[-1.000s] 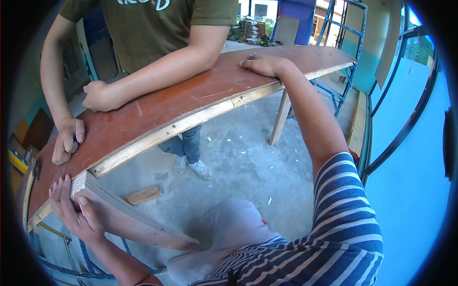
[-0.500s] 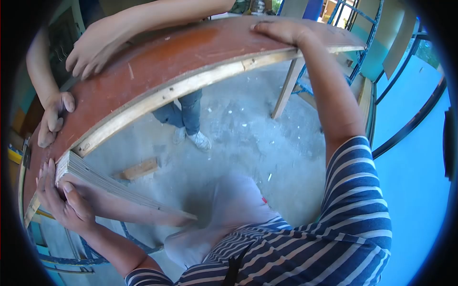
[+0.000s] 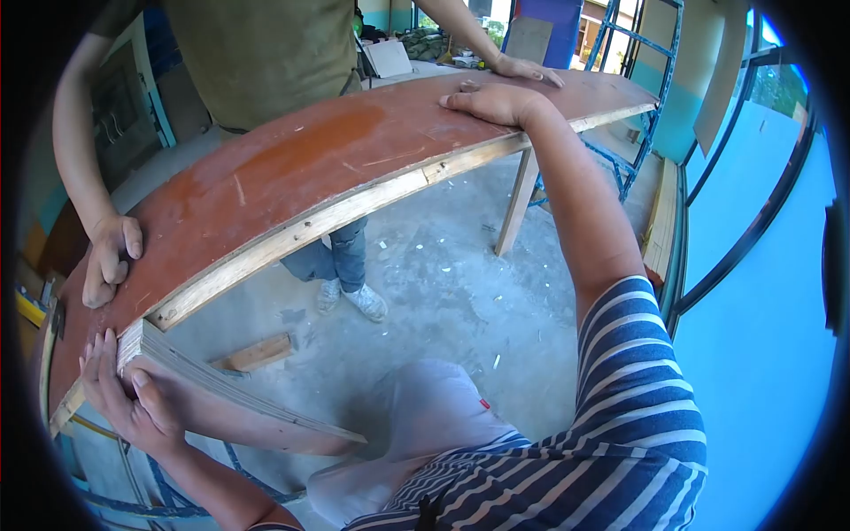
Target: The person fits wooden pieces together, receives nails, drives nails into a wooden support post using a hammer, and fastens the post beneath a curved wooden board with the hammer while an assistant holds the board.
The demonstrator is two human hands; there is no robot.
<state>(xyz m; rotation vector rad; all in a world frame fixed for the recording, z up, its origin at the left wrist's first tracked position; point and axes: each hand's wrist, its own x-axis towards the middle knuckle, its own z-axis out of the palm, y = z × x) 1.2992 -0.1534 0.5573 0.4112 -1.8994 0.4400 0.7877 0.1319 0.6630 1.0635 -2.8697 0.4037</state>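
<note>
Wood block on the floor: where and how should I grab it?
Grip the wood block across its narrow width near the right end, probably from above and right: it looks flat and longer than wide, and the board stack crowds its left end.

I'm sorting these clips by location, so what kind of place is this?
Probably a workshop or a room under construction: a blue metal ladder frame stands by the wall, a wood offcut lies on the floor, and pale scraps litter the concrete floor.
</note>
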